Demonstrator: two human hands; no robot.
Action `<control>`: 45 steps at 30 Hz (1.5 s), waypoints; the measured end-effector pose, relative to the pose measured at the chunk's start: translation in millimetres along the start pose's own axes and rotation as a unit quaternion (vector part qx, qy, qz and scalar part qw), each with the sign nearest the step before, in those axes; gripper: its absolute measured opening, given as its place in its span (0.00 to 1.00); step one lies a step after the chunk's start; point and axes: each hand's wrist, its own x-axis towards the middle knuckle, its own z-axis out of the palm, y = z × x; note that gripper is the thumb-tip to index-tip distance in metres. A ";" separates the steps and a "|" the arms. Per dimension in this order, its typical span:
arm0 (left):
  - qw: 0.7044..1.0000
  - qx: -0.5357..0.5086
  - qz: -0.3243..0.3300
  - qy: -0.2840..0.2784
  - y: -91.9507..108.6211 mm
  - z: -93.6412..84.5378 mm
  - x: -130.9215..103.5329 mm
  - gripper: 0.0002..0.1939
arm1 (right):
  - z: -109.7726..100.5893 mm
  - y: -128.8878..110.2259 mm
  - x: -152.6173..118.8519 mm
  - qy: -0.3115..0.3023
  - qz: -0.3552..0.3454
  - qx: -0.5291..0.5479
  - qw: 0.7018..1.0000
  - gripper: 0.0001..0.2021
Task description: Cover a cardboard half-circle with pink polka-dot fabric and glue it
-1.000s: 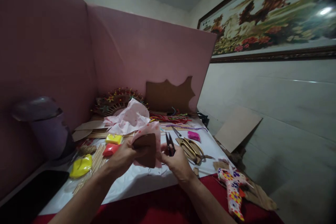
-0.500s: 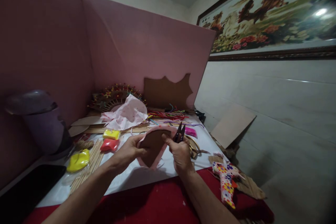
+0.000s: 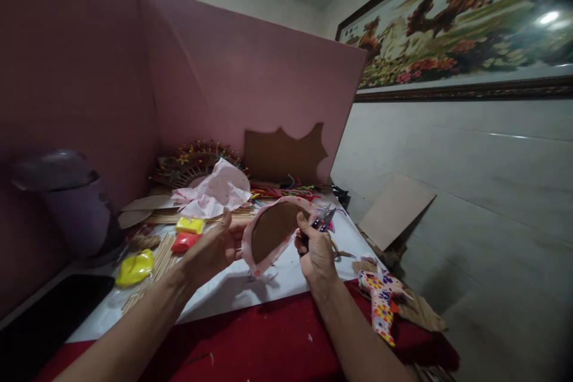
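Note:
A brown cardboard piece [image 3: 275, 230] with a rounded edge, rimmed by pink spotted cloth [image 3: 257, 268], is held up above the white table sheet. My left hand [image 3: 219, 243] is at its left edge, thumb raised and apart from the fingers, which reach behind the cloth rim. My right hand [image 3: 317, 250] is closed around small dark scissors [image 3: 323, 219], whose blades point up and stand slightly apart. The right thumb lies near the piece's right edge; whether it also grips the cloth is hard to tell.
Yellow packet [image 3: 134, 268], red packet [image 3: 184, 242] and thin sticks [image 3: 165, 256] lie left, beside a dark flat object [image 3: 54, 310] and purple container [image 3: 76, 209]. Crumpled pink cloth [image 3: 212, 191] lies behind. A flowered figure [image 3: 382, 304] is at the right.
The cardboard piece has turned and shows more of its face. My left thumb has lifted off it. My right hand has shifted slightly right, and the scissors have tilted to the right.

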 end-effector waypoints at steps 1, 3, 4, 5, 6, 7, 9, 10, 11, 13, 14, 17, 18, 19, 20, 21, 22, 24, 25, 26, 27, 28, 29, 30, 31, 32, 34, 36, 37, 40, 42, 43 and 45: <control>1.000 -0.004 0.003 -0.007 -1.6 1.0 0.0 0.31 | 0.2 0.7 0.3 -0.001 0.008 0.003 1.000 0.24; 1.000 -0.002 0.013 -0.011 -5.4 3.1 -0.2 0.25 | 0.5 2.7 0.6 0.001 0.018 0.011 1.000 0.24; 1.000 0.000 0.016 -0.008 -7.3 4.1 -0.3 0.21 | 0.6 3.8 0.6 0.003 0.021 0.014 1.000 0.25; 1.000 0.000 0.015 -0.003 -9.0 5.1 -0.5 0.17 | 0.7 4.9 0.6 0.006 0.022 0.016 1.000 0.25; 1.000 -0.001 0.008 0.003 -10.4 6.4 -0.8 0.14 | 0.8 5.7 0.6 0.009 0.023 0.017 1.000 0.25; 1.000 -0.005 -0.005 0.006 -11.3 7.9 -1.0 0.13 | 0.9 6.4 0.7 0.013 0.023 0.017 1.000 0.26; 0.999 -0.022 -0.025 0.000 -11.7 11.7 -1.8 0.16 | 0.8 7.3 1.1 0.020 0.024 0.013 0.999 0.26; 0.999 -0.035 -0.031 -0.010 -11.3 13.8 -2.2 0.18 | 0.6 7.5 1.3 0.023 0.023 0.012 0.999 0.26; 0.998 -0.050 -0.035 -0.021 -10.6 15.8 -2.7 0.20 | 0.3 7.7 1.7 0.026 0.022 0.010 0.999 0.26; 0.996 -0.070 -0.042 -0.043 -9.5 18.4 -3.5 0.22 | -0.7 7.8 2.5 0.029 0.019 0.008 0.999 0.26; 0.995 -0.073 -0.046 -0.047 -9.3 18.7 -3.7 0.22 | -1.4 7.9 3.1 0.029 0.017 0.007 0.999 0.26; 0.996 -0.060 -0.053 -0.034 -11.7 15.5 -3.1 0.19 | -3.6 8.3 4.5 0.033 0.011 0.003 0.999 0.26; 0.997 -0.053 -0.052 -0.026 -13.4 13.6 -2.5 0.17 | -4.1 8.4 4.8 0.033 0.010 0.001 0.999 0.26; 0.997 -0.047 -0.050 -0.018 -15.1 11.6 -1.7 0.15 | -4.5 8.6 4.9 0.033 0.009 -0.002 0.999 0.26; 0.998 -0.042 -0.047 -0.010 -16.9 9.7 -0.7 0.13 | -4.7 8.6 4.9 0.032 0.009 -0.004 0.999 0.26; 0.998 -0.037 -0.045 -0.002 -18.4 8.1 0.3 0.11 | -4.7 8.6 4.8 0.032 0.009 -0.007 0.999 0.26; 0.998 -0.036 -0.042 0.006 -19.5 6.8 1.4 0.10 | -4.6 8.5 4.6 0.033 0.009 -0.009 0.999 0.26; 0.998 -0.035 -0.042 0.022 -20.8 5.1 3.2 0.12 | -4.3 8.1 4.4 0.034 0.007 -0.013 0.999 0.26; 0.998 -0.033 -0.043 0.027 -21.0 4.7 3.9 0.14 | -4.2 7.8 4.4 0.034 0.007 -0.014 0.999 0.26; 0.998 -0.028 -0.045 0.030 -21.0 4.7 4.2 0.15 | -4.1 7.6 4.5 0.033 0.006 -0.015 0.999 0.26; 0.998 -0.019 -0.043 0.031 -20.9 5.0 4.3 0.16 | -4.2 7.4 4.8 0.032 0.005 -0.015 0.999 0.27; 0.999 -0.006 -0.037 0.031 -20.7 5.7 4.2 0.15 | -4.5 7.4 5.3 0.031 0.004 -0.016 0.999 0.27; 0.999 0.008 -0.027 0.032 -20.5 6.8 3.9 0.15 | -4.8 7.3 5.8 0.030 0.003 -0.016 0.999 0.27; 0.999 0.021 -0.015 0.033 -20.1 8.2 3.4 0.15 | -5.1 7.3 6.3 0.029 0.001 -0.017 0.999 0.26; 0.999 0.031 -0.003 0.034 -19.6 9.8 3.0 0.15 | -5.4 7.2 6.6 0.028 -0.001 -0.018 0.999 0.26; 0.999 0.039 0.008 0.033 -18.9 11.5 2.5 0.14 | -5.5 6.9 6.7 0.026 -0.004 -0.019 0.999 0.26; 0.998 0.049 0.027 0.029 -16.7 13.9 1.6 0.12 | -4.9 5.5 5.7 0.021 -0.015 -0.017 1.000 0.26; 0.997 0.050 0.053 0.024 -14.0 14.3 0.7 0.13 | -3.3 2.8 2.6 0.017 -0.027 -0.011 0.999 0.25; 0.997 0.044 0.065 0.022 -12.5 13.7 0.2 0.14 | -2.3 1.1 0.2 0.016 -0.030 -0.009 0.999 0.25; 0.997 -0.008 0.071 0.024 -9.1 12.3 -0.7 0.24 | 0.5 -3.7 -9.0 -0.011 -0.033 -0.011 0.999 0.24; 0.997 -0.043 0.058 0.028 -7.9 14.9 0.0 0.26 | 1.4 -5.3 -15.1 -0.050 -0.027 -0.008 0.998 0.22; 0.997 -0.047 0.053 0.032 -7.7 17.8 1.0 0.25 | 1.6 -5.5 -17.6 -0.072 -0.020 -0.002 0.997 0.21; 0.997 -0.019 0.040 0.055 -7.7 25.3 4.7 0.24 | 1.9 -4.6 -21.3 -0.110 0.003 0.014 0.994 0.20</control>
